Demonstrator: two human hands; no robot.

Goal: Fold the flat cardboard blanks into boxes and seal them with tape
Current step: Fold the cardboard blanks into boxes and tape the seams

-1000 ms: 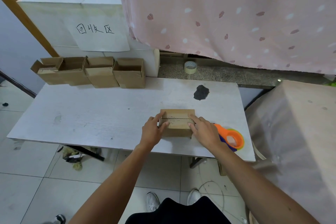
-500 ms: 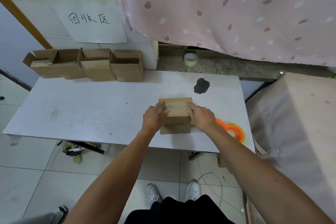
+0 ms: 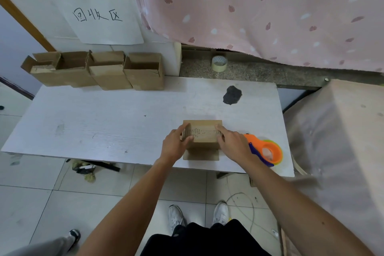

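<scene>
Forearms extended forward; left grip (image 3: 175,143) curled round box (image 3: 204,134) side; right grip (image 3: 232,144) flat, pressing box top.

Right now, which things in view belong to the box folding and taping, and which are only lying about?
For the job: cardboard box, between left hand and right hand; orange tape dispenser; four open boxes; tape roll.
Lying about: paper sign; pink curtain; floor cable.

1 head view — forward, steeply down
</scene>
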